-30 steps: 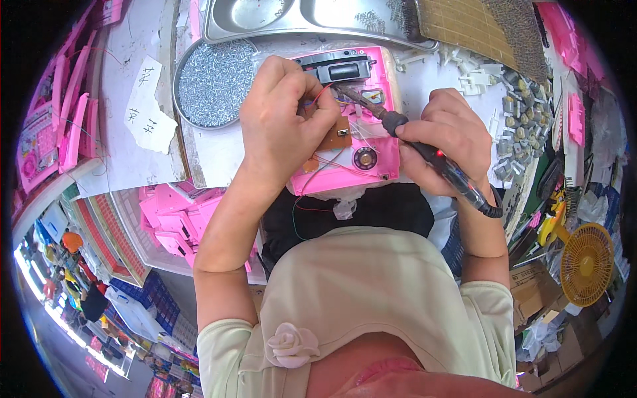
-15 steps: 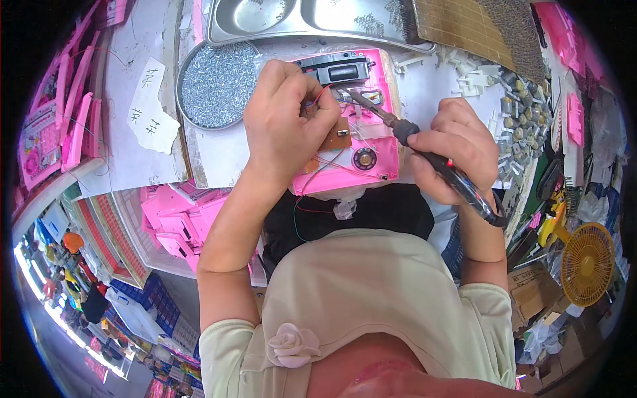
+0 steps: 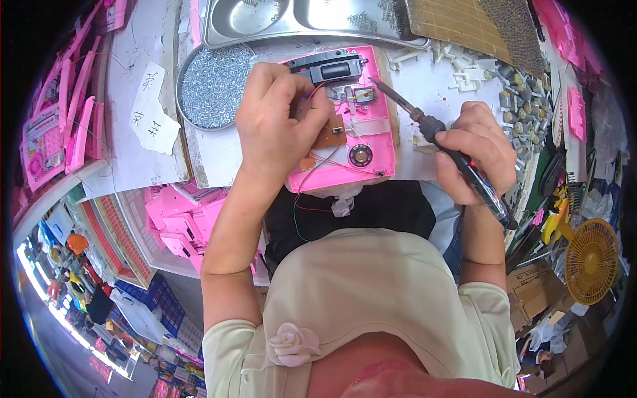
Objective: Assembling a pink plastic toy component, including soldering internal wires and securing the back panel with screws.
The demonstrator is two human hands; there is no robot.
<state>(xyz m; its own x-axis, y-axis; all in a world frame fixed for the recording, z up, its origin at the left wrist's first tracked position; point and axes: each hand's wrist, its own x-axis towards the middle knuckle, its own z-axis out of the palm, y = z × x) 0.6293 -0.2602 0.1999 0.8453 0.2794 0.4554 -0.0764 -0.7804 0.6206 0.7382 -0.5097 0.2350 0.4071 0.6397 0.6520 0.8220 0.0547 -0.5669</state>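
Note:
A pink plastic casing (image 3: 373,140) lies before me, holding a black battery-box-like part (image 3: 335,69), a small motor (image 3: 364,95), a round speaker (image 3: 360,155) and a brown circuit board (image 3: 331,132). My left hand (image 3: 282,119) is over the casing's left side, thumb and forefinger pinched on a thin red wire (image 3: 317,90); the fingers hide part of it. My right hand (image 3: 479,154) grips a soldering iron (image 3: 458,154) by its black handle. The iron's tip points up and left, over the casing's upper right edge by the motor, apparently touching nothing.
A round tray of small screws (image 3: 213,86) stands to the left, beside a torn paper (image 3: 154,109). At the back are a metal compartment tray (image 3: 318,33) and brown board (image 3: 458,23). Small motors (image 3: 524,109) and white plastic parts (image 3: 471,74) lie right. Pink casings (image 3: 189,219) fill a crate at lower left.
My right hand has drawn the soldering iron to the right, its tip moving off the wires near the motor. My left hand has shifted slightly left, still pinching.

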